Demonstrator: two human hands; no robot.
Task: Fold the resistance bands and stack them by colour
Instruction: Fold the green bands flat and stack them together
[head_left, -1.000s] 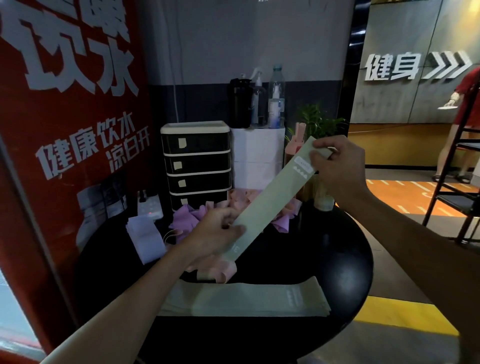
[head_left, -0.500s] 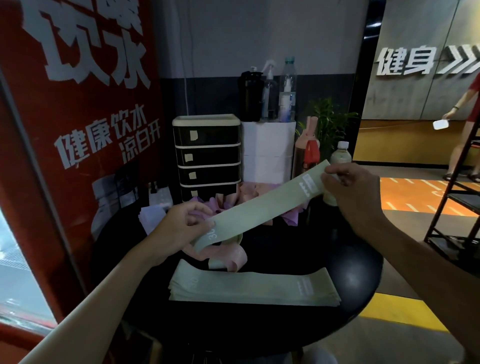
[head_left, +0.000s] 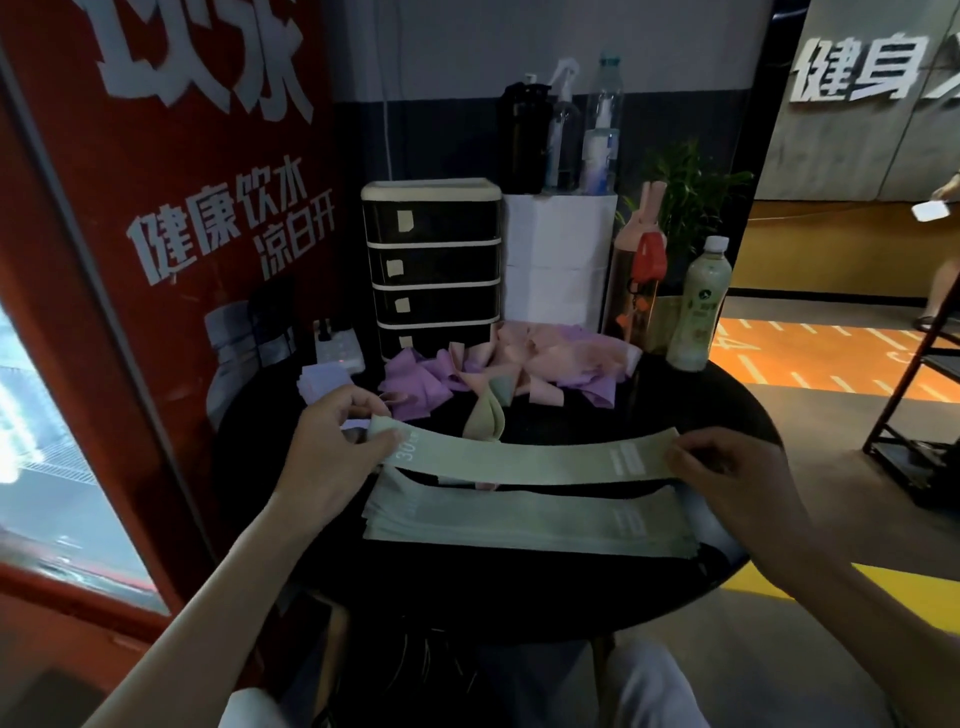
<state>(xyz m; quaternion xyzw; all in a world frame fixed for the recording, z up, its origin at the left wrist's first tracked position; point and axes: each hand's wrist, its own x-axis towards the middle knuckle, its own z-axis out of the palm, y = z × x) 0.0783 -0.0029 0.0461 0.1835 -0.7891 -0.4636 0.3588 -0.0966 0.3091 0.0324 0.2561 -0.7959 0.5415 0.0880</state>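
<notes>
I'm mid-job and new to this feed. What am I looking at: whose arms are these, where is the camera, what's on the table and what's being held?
There is no machine here: a person works with two bare hands, and the single camera sits on their head, looking forward and down. The left hand and right hand each pinch one end of a green band, stretched flat between them; that pinch is the grip. Just nearer the person, a stack of green bands lies flat on the round black table. Farther back sits a loose pile of pink and purple bands, not yet folded, in front of a black drawer unit.
</notes>
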